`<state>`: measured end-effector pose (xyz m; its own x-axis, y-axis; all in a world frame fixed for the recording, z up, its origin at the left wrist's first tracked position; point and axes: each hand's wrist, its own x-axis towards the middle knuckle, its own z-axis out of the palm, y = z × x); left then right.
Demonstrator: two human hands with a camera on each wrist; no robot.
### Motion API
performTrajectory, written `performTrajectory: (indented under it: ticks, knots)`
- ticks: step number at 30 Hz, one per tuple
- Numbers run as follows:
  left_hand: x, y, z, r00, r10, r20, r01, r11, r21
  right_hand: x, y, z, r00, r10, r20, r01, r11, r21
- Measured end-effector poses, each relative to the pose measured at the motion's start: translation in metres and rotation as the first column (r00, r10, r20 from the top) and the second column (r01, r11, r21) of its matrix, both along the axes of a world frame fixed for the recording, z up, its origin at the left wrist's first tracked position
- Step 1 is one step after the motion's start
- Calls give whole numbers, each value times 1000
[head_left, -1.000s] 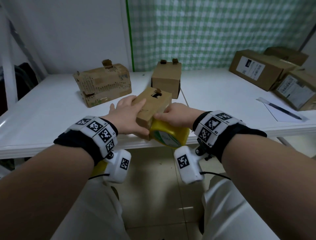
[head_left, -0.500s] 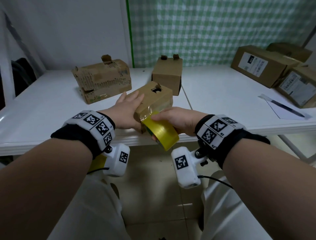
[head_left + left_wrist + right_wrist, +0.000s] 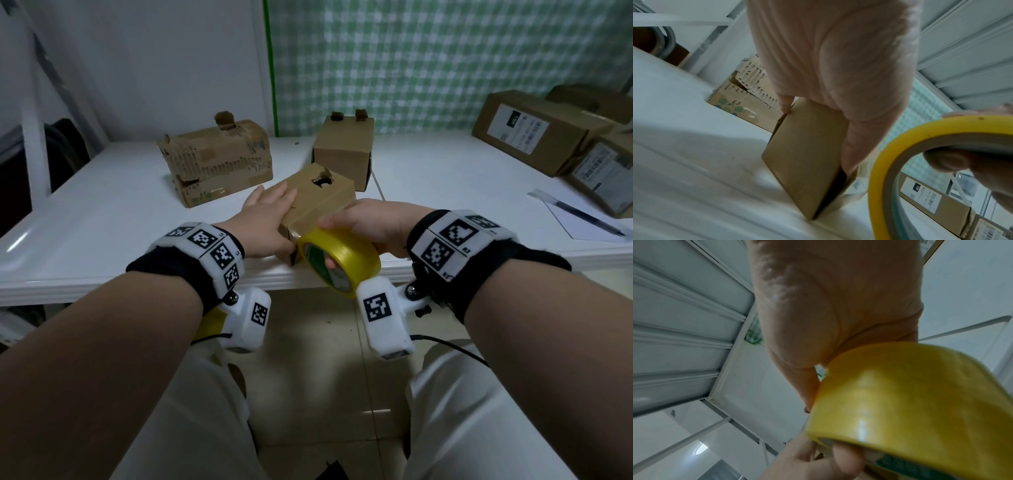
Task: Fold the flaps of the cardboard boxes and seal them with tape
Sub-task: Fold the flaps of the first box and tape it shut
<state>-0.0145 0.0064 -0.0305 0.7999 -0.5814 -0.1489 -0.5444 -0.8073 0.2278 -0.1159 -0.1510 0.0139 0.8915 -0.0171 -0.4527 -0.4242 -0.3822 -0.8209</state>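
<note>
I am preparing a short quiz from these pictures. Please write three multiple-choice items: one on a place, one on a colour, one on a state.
1. Where is the tape roll?
A. at the table's near edge
B. on the floor
C. on the paper

2. What colour is the roll?
A. red
B. yellow
C. black

3. What does the left hand do?
A. hangs idle
B. holds a pen
C. holds the small box

Key: 1 A, the right hand holds it against the box's near end at the table edge; 2 B, all views show yellow; 3 C, its fingers lie on the box.
</note>
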Motion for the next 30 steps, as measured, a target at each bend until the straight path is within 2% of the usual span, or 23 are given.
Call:
performTrajectory:
  ticks: [2,4,6,8,11,15,19,21,22,25,27,30]
  knots:
    - [0,0,-1,1000,0,5,0,1000,-5,2,4,1,1000,2,-5,-2,999,-51]
    - [1,-1,-1,1000,-7,7,7,1000,1,6,11,-1,999,34,11,-31,985,-169]
    - [0,-1,0,1000,-14,1,14,1000,3,11,15,-2,994,106,41,-85,933,-350]
    - [1,0,1,1000,-16,-4,16,1000,11,13,18,-2,990,132,50,-99,903,-418]
    - [1,1,5,999,-16,-44,17,999,33,18,17,-5,990,121,68,-84,909,-408]
    - [2,-1,19,972,59,-228,-78,994,-74,24,15,-23,995,43,90,-9,938,-347]
    - [6,-1,14,985,-3,-171,-6,999,-54,26,-4,-28,994,-51,95,68,980,-185]
    - [9,1,10,982,23,-189,-41,995,-94,26,-20,-24,974,-184,132,196,977,-81]
    - [10,1,10,982,14,-187,-36,993,-115,26,-28,-22,957,-244,159,259,962,-81]
    - [16,-1,13,987,-37,-158,13,988,-151,34,-52,-29,929,-310,204,352,910,-218]
    - [21,-4,15,992,-57,-111,39,987,-159,41,-61,-38,950,-251,187,305,876,-373]
    - [27,-9,18,995,-72,-76,58,983,-172,47,-64,-51,981,-102,163,181,776,-605]
